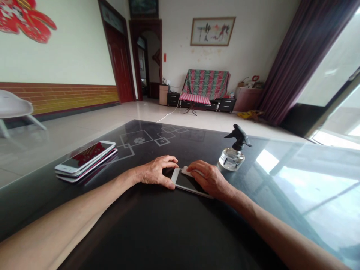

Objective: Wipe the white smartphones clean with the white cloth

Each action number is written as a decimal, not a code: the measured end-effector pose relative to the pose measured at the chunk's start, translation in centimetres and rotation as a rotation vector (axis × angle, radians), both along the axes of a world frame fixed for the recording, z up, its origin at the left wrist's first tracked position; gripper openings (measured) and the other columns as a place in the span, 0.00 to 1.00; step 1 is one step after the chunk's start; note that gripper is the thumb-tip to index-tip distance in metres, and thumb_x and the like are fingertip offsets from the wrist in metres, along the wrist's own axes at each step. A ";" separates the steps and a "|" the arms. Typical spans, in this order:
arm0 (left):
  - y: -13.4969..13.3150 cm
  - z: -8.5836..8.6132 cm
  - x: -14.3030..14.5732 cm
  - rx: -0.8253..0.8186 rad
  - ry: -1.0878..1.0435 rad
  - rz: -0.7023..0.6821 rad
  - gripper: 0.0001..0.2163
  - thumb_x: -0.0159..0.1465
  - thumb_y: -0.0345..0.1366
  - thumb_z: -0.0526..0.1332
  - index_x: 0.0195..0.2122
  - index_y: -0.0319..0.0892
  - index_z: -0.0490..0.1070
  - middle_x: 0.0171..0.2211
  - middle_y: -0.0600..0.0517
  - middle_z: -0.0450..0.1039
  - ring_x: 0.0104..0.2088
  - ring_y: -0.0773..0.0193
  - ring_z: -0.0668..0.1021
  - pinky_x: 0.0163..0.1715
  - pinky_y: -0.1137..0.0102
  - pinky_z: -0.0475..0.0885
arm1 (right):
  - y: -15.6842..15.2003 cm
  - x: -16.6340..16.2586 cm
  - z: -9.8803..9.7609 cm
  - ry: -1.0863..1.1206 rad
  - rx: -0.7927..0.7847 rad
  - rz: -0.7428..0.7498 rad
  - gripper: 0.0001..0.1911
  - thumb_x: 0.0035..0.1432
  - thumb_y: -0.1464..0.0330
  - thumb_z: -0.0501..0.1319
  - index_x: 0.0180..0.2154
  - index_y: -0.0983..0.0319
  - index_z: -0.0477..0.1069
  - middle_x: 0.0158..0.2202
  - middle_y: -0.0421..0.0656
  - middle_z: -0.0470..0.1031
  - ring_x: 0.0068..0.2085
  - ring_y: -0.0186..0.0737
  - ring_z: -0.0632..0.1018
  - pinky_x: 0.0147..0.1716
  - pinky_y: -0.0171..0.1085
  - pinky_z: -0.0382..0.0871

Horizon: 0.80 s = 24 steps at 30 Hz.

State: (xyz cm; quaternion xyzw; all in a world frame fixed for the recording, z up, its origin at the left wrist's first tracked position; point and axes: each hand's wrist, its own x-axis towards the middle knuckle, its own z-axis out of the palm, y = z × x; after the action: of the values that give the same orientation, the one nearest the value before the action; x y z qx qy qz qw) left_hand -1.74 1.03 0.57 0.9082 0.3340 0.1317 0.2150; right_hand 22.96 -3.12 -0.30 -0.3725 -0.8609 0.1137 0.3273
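Note:
A white-framed smartphone (183, 182) lies flat on the dark table, its black screen facing up. My left hand (153, 171) grips its left end, thumb at the near edge and fingers at the far edge. Over the right part of the screen, my right hand (213, 179) is closed on a small white cloth (186, 171) and presses it against the glass. Most of that cloth is hidden under the fingers, as is the phone's right end. A clear spray bottle (231, 159) with a black trigger head stands just beyond my right hand.
To the left, several stacked phones (87, 158) lie on the glossy black table (140, 225). Window light reflects off its right side. Beyond are a white chair (15, 107), a cloth-covered object (206, 83) on a low cabinet, and a purple curtain (292, 56).

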 end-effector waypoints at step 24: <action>-0.1 -0.2 0.4 0.031 -0.090 -0.008 0.30 0.45 0.52 0.70 0.48 0.45 0.72 0.56 0.46 0.63 0.58 0.47 0.65 0.58 0.58 0.57 | 0.0 0.4 2.3 -0.110 -0.177 -0.118 0.09 0.56 0.66 0.56 0.32 0.58 0.76 0.36 0.42 0.77 0.37 0.39 0.77 0.39 0.36 0.71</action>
State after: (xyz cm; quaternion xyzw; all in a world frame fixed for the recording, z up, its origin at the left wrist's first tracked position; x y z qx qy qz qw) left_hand -1.31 0.97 0.40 0.9059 0.3182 0.1770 0.2164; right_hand 23.38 -3.10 2.01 -0.4557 -0.8408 0.1489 0.2515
